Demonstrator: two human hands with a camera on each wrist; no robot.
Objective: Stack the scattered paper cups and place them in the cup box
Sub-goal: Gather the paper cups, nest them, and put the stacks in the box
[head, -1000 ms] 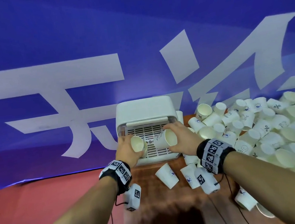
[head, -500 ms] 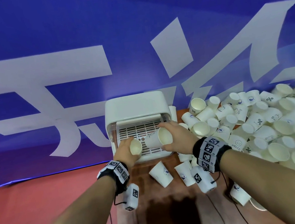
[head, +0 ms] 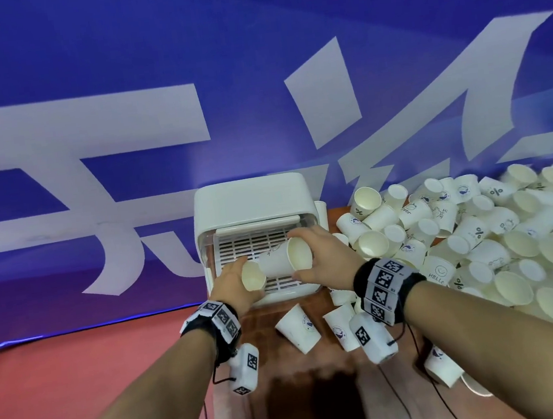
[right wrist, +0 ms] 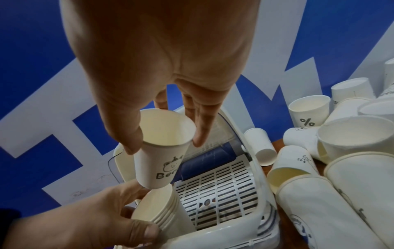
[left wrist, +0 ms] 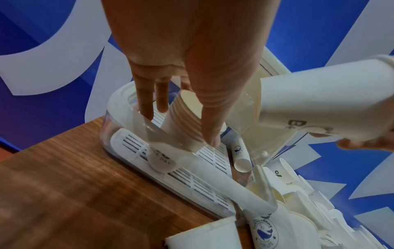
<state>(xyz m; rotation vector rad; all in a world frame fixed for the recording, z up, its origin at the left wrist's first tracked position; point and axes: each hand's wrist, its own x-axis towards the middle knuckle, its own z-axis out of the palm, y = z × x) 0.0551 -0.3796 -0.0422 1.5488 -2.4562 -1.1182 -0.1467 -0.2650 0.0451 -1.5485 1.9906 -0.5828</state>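
Over the cup box (head: 249,198), your left hand (head: 230,285) grips a cup stack (right wrist: 157,207) while your right hand (head: 322,259) pinches a single cup (head: 284,256) at its mouth.

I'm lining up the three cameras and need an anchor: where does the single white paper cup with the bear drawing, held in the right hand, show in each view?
Head: bear-print white paper cup at centre, lying sideways over the box, mouth toward the camera.
Left wrist: at the right edge, base pointing left.
Right wrist: centre, pinched at its rim by the right hand.
Shared landmark: the white slotted grid tray of the cup box.
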